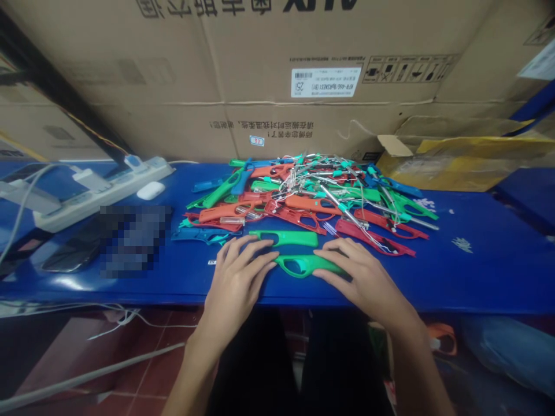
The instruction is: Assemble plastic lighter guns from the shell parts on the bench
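Observation:
On the blue table's front edge lies a green lighter casing (299,264), with a trigger-guard loop at its left part. My left hand (243,268) holds its left tip between closed fingers, and other fingers reach to the left end of a second green casing (295,238) just behind it. Around the right part of the nearer casing, my right hand (359,271) is closed, fingers on top and thumb below. Behind both hands spreads a heap of red, orange, blue and green lighter casings (303,203), mixed with metal tubes and thin wires.
A white power strip (104,193) with plugs and a white earbud case (151,190) sit at the left, by a dark phone (76,245). A large cardboard box (173,81) stands upright behind. An opened yellow-taped carton (468,159) is at the right.

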The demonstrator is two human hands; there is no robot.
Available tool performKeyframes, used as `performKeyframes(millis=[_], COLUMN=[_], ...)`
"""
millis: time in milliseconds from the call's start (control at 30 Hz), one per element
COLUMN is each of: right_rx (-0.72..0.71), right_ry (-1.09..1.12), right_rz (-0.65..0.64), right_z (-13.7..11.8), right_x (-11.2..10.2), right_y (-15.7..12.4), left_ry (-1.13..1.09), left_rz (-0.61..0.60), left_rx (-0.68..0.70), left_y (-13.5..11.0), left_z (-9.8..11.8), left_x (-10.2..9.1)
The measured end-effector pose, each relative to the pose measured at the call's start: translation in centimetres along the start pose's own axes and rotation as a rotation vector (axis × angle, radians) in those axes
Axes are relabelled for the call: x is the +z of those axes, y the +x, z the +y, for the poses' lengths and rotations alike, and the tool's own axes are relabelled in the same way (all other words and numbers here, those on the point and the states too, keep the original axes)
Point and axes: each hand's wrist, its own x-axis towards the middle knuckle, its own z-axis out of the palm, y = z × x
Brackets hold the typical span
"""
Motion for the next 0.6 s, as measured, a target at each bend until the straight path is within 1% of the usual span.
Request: performKeyframes(millis=[233,400,500,600], right_rx=[-0.009,-0.003,0.003,0.016], right_ry=[-0.005,-0.093,-0.197,-0.299], right_rz=[-0.010,-0.014,0.049,0.160], right_z=[0.3,-0.4,-1.3,-2.4], right_x=[0.0,-0.1,0.7,2.2], right_y=[0.1,-0.1,-0.9,-2.2], left_ry=[-0.003,0.011,0.029,0.046], left_rz=[-0.007,-0.028,-0.013,0.001], left_rx=[-0.023,-0.003,0.012,0.017], left_y=[0.2,-0.2,-0.5,-0.6], left_z=[-0.1,0.2,0.5,0.6], left_x=[0.2,0.0,-0.2,-0.3])
